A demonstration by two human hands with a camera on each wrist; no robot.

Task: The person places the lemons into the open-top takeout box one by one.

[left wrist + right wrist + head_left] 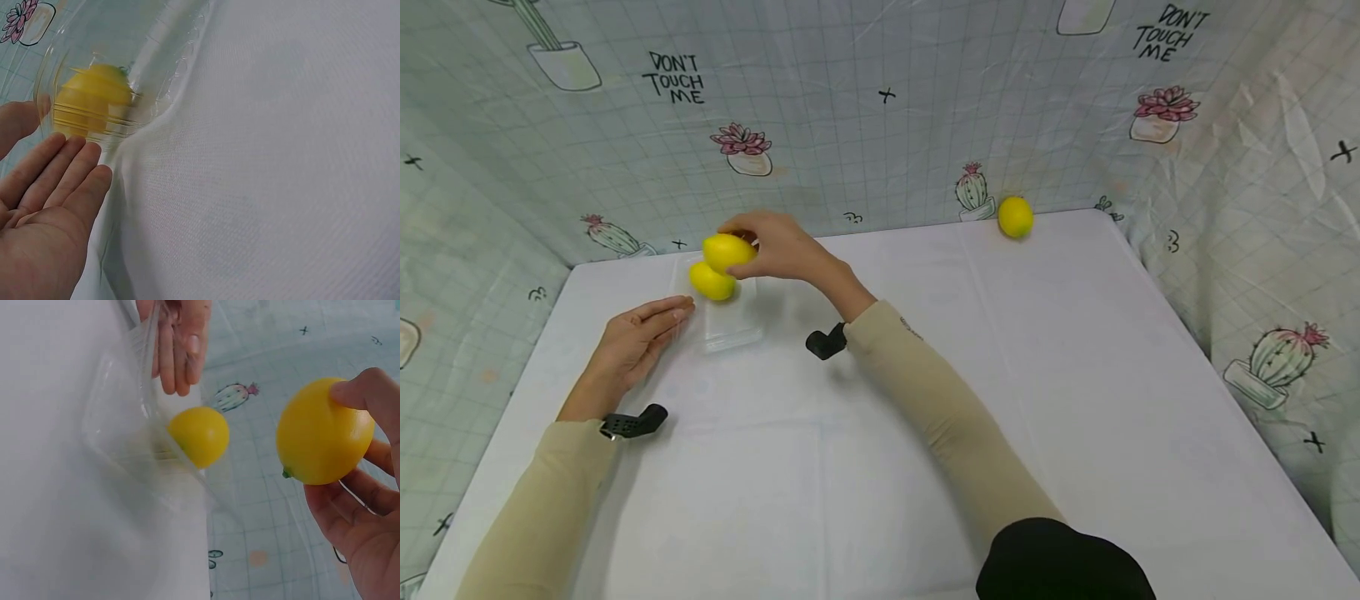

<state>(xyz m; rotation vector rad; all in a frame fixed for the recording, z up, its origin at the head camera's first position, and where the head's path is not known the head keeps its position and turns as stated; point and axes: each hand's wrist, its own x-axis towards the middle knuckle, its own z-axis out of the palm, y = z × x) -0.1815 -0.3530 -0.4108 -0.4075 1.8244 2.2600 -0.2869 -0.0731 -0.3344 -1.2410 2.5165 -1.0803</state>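
My right hand (786, 247) grips a yellow lemon (727, 252) between thumb and fingers, over the back of a clear plastic container (733, 337). A second lemon (711, 284) sits in that container, just below the held one. In the right wrist view the held lemon (322, 434) shows a small green tip and stands apart from the other lemon (205, 436). My left hand (640, 340) lies at the container's left side, fingers straight and together. Its fingertips (92, 152) are right at the clear wall in the left wrist view.
Another lemon (1016, 217) rests at the table's back edge, far to the right. A white cloth covers the table (880, 467). Printed curtains (865, 125) hang along the back and sides. A black rounded shape (1063, 558) blocks part of the lower right.
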